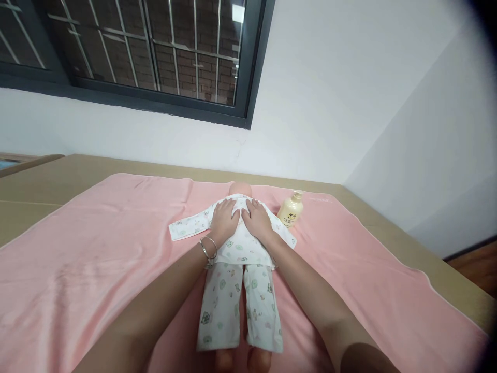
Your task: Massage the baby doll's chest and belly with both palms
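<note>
A baby doll (pixel 240 189) lies stretched out, its head toward the wall and its feet at the bottom edge of the view. It wears a white printed top (pixel 238 254) and matching trousers (pixel 221 305). My left hand (pixel 224 220) rests flat on the left side of the upper torso, a bracelet (pixel 208 248) around its wrist. On the right side of the torso lies my right hand (pixel 257 220), also flat with fingers extended. The thumbs are close together near the middle. I cannot tell whether the doll is face up or face down.
A pale yellow bottle (pixel 290 210) stands right of the doll, tilted in view. Under both spreads a pink blanket (pixel 116 248) on a tan tabletop (pixel 89 168). Behind rises a white wall (pixel 310 93) with a dark-framed, barred window (pixel 155 52).
</note>
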